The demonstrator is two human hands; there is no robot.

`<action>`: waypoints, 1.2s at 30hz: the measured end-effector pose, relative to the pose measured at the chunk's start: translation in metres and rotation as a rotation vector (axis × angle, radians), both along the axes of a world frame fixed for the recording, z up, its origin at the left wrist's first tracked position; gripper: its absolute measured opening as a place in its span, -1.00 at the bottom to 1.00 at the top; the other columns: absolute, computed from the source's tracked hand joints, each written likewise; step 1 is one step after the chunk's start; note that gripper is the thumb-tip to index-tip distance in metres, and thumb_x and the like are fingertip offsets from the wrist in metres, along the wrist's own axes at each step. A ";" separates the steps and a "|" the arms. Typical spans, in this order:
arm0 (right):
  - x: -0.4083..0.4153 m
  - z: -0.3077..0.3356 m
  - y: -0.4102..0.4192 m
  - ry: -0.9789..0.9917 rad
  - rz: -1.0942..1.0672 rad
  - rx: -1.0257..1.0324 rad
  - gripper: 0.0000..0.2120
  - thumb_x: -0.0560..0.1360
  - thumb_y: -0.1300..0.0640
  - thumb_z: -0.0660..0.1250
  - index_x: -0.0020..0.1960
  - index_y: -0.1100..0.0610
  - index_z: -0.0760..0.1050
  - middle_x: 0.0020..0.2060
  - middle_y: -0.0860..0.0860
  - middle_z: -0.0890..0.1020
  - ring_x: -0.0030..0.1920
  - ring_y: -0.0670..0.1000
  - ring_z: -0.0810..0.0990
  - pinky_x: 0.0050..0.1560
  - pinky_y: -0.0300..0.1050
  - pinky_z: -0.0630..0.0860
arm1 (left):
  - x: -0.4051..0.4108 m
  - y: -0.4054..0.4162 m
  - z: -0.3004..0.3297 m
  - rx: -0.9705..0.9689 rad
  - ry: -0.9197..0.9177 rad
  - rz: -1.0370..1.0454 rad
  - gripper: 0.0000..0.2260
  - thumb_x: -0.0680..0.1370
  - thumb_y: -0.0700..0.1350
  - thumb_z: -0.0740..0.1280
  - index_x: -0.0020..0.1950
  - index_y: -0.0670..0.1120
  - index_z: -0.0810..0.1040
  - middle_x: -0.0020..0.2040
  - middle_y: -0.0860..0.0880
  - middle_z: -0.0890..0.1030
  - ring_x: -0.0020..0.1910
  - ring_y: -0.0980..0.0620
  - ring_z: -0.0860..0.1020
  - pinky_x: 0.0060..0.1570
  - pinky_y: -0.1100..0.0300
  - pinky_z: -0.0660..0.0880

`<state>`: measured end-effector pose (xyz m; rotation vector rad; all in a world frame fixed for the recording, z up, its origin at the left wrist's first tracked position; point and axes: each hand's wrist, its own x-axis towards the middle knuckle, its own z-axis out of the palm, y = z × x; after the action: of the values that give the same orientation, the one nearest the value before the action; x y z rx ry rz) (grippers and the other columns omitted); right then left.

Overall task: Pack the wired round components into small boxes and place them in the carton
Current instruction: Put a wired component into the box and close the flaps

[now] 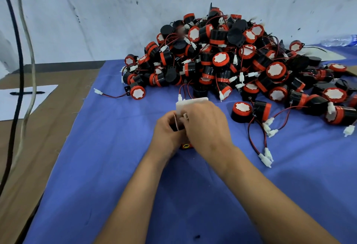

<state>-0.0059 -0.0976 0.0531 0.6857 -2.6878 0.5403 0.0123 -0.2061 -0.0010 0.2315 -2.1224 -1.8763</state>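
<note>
At the centre of the frame my left hand (168,133) and right hand (206,127) are pressed together around a small box (190,104), fingers curled on it; its white flap sticks up above my knuckles and an orange printed corner shows below them. A white connector (185,116) sits by my right fingers. The pile of black-and-red wired round components (231,60) fills the upper right on the blue cloth (116,166) over the bench. A white sheet (17,100) with a pen (27,93) lies at left.
</note>
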 end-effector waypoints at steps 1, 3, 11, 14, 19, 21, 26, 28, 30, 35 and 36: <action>0.001 -0.004 -0.001 -0.005 -0.003 0.034 -0.84 0.55 0.22 0.34 -0.17 0.02 0.52 -0.21 -0.02 0.51 -0.05 0.04 0.45 -0.29 -0.11 0.34 | 0.000 0.001 0.001 0.006 -0.003 -0.015 -0.82 0.51 -0.49 0.37 0.01 -0.25 0.60 -0.37 0.06 0.65 -0.44 0.17 0.58 -0.47 0.30 0.48; 0.002 -0.011 0.000 -0.021 -0.024 0.056 -0.89 0.61 0.15 0.33 0.00 0.02 0.62 0.00 0.00 0.58 0.06 0.06 0.42 -0.15 -0.15 0.35 | 0.001 0.001 0.003 -0.003 -0.005 -0.037 -0.81 0.52 -0.49 0.35 0.01 -0.23 0.60 -0.38 0.09 0.65 -0.44 0.21 0.57 -0.47 0.32 0.48; 0.006 -0.003 0.002 -0.111 -0.102 0.053 -0.88 0.57 0.25 0.35 -0.09 0.07 0.46 -0.18 0.02 0.56 -0.17 0.05 0.46 -0.31 -0.14 0.21 | -0.002 0.004 0.000 -0.229 -0.086 0.143 -0.88 0.49 -0.21 0.50 -0.16 -0.04 0.60 -0.23 -0.02 0.65 -0.25 0.02 0.56 -0.23 0.06 0.57; 0.008 -0.005 0.000 -0.102 -0.154 0.015 -0.79 0.60 0.21 0.31 -0.02 0.07 0.25 -0.19 0.03 0.48 -0.18 0.07 0.41 -0.36 -0.14 0.15 | -0.002 0.003 0.001 -0.204 -0.114 0.131 -0.91 0.51 -0.22 0.49 -0.11 -0.13 0.60 -0.24 -0.01 0.63 -0.37 0.11 0.55 -0.36 0.17 0.53; 0.003 -0.010 -0.005 -0.135 -0.054 0.130 -0.83 0.62 0.14 0.23 0.11 0.08 0.58 0.16 0.07 0.54 0.20 0.15 0.51 0.30 0.04 0.39 | -0.002 0.005 0.000 -0.068 -0.120 0.063 -0.89 0.52 -0.43 0.33 -0.06 -0.25 0.53 -0.28 -0.10 0.56 -0.52 0.20 0.42 -0.53 0.30 0.38; -0.001 -0.012 -0.002 -0.154 -0.058 0.061 -0.77 0.68 0.05 0.17 0.05 0.07 0.59 0.12 0.04 0.57 0.14 0.12 0.54 0.31 0.05 0.39 | -0.002 0.007 0.000 -0.063 -0.112 0.071 -0.89 0.51 -0.42 0.34 -0.06 -0.24 0.54 -0.29 -0.06 0.57 -0.54 0.22 0.44 -0.54 0.31 0.39; -0.001 -0.009 0.000 -0.166 -0.149 -0.123 -0.69 0.70 -0.13 0.12 0.15 0.10 0.41 -0.04 0.03 0.64 -0.11 0.07 0.50 -0.01 -0.02 0.37 | -0.003 0.007 -0.003 -0.086 -0.111 0.086 -0.80 0.49 -0.33 0.45 -0.18 -0.08 0.51 -0.26 -0.03 0.61 -0.51 0.24 0.49 -0.52 0.31 0.41; 0.001 -0.008 -0.004 -0.139 -0.182 -0.109 -0.66 0.69 -0.18 0.13 0.19 0.09 0.41 -0.05 0.03 0.64 -0.06 0.10 0.58 -0.02 -0.01 0.42 | -0.004 0.006 -0.003 -0.081 -0.116 0.075 -0.84 0.52 -0.32 0.44 -0.14 -0.12 0.52 -0.26 -0.03 0.61 -0.51 0.24 0.51 -0.52 0.33 0.42; 0.002 -0.006 -0.010 -0.115 -0.210 -0.115 -0.65 0.69 -0.20 0.10 0.20 0.05 0.44 -0.07 0.01 0.64 -0.06 0.10 0.61 -0.03 0.00 0.45 | -0.004 0.005 -0.001 -0.076 -0.120 0.055 -0.95 0.58 -0.31 0.40 -0.04 -0.20 0.55 -0.22 -0.07 0.64 -0.49 0.22 0.54 -0.50 0.33 0.46; 0.001 -0.002 -0.019 -0.085 -0.232 -0.092 -0.78 0.70 -0.06 0.16 -0.05 0.00 0.45 -0.21 0.00 0.61 -0.18 0.09 0.58 -0.13 -0.02 0.44 | -0.001 0.002 -0.001 -0.203 -0.053 0.027 -0.97 0.62 -0.21 0.37 0.01 -0.13 0.60 -0.15 0.01 0.70 -0.24 0.11 0.60 -0.22 0.09 0.59; 0.002 -0.001 -0.020 -0.092 -0.229 -0.104 -0.72 0.69 -0.13 0.15 -0.10 0.01 0.42 -0.24 -0.01 0.59 -0.20 0.08 0.55 -0.07 0.01 0.48 | -0.002 0.002 -0.001 -0.219 -0.043 0.020 -0.92 0.64 -0.20 0.36 -0.05 -0.07 0.59 -0.21 0.08 0.68 -0.27 0.17 0.57 -0.24 0.08 0.56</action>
<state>-0.0037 -0.1173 0.0517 0.3271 -2.7508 0.6585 0.0104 -0.2042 -0.0021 0.2455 -2.3228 -1.6252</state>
